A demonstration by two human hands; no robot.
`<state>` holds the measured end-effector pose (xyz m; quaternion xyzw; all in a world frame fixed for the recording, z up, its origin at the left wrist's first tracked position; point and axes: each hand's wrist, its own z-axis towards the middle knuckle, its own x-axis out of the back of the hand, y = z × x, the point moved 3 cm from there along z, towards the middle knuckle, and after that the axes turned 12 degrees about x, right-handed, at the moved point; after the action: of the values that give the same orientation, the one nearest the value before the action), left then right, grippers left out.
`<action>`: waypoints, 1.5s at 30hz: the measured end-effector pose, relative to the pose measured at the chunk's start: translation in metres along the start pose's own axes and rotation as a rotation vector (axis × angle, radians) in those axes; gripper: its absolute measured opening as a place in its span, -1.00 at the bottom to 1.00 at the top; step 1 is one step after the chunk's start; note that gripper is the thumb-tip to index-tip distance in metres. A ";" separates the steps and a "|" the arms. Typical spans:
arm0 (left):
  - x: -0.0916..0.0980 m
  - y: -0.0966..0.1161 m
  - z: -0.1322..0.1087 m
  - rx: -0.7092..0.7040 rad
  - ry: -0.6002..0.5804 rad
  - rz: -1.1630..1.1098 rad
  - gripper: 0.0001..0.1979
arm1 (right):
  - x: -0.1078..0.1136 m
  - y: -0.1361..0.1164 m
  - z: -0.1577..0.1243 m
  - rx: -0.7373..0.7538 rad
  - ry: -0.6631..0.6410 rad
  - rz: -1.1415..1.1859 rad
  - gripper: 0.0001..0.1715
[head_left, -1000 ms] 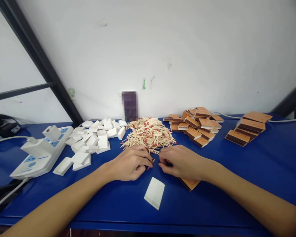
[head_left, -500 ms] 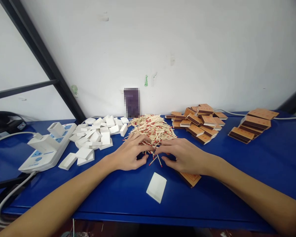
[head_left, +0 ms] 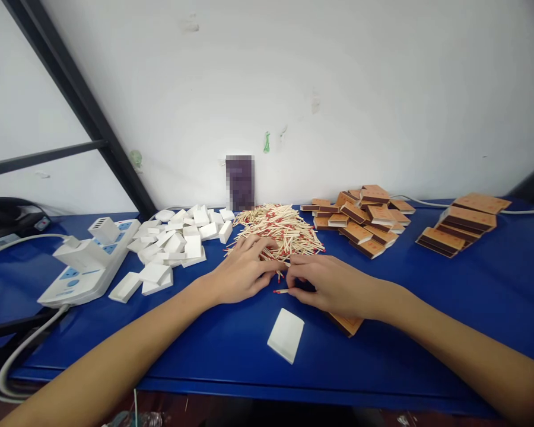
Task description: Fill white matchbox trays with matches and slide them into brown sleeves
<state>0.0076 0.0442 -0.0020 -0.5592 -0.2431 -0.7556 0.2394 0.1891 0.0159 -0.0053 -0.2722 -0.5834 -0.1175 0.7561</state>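
Observation:
A heap of loose red-tipped matches [head_left: 289, 228] lies on the blue table in front of me. My left hand [head_left: 244, 270] rests at its near left edge, fingers stretched over the matches and holding nothing that I can see. Close beside it, my right hand [head_left: 333, 284] has thumb and index finger pinched on a match [head_left: 281, 291], whose red end points left. An orange matchbox sleeve [head_left: 347, 324] is partly hidden below the right hand. Nearer to me lies a white matchbox tray [head_left: 286, 335].
White trays [head_left: 173, 237] are piled left of the matches. Orange matchboxes [head_left: 360, 216] are heaped on the right, with another stack [head_left: 465, 222] farther right. A power strip [head_left: 89, 273] with plugs and cables stands at the left. A pixelated dark rectangle [head_left: 240, 182] leans against the wall.
My right thumb and index finger have closed together on a match by the heap's near edge. My left thumb has drawn in towards its index finger. The view has shifted slightly.

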 end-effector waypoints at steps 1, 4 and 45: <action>0.000 0.000 0.000 -0.009 -0.006 0.012 -0.75 | 0.001 0.001 -0.001 -0.007 -0.004 0.013 -0.91; 0.000 0.000 0.000 -0.026 0.010 0.043 -0.78 | 0.005 0.005 -0.003 -0.051 -0.031 0.035 -0.94; -0.003 0.010 0.004 0.385 0.247 -1.178 -0.78 | 0.013 -0.017 -0.001 0.159 0.867 -0.048 -0.88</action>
<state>0.0175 0.0397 -0.0025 -0.1869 -0.6124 -0.7624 -0.0939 0.1852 0.0034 0.0109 -0.1252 -0.2254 -0.1930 0.9467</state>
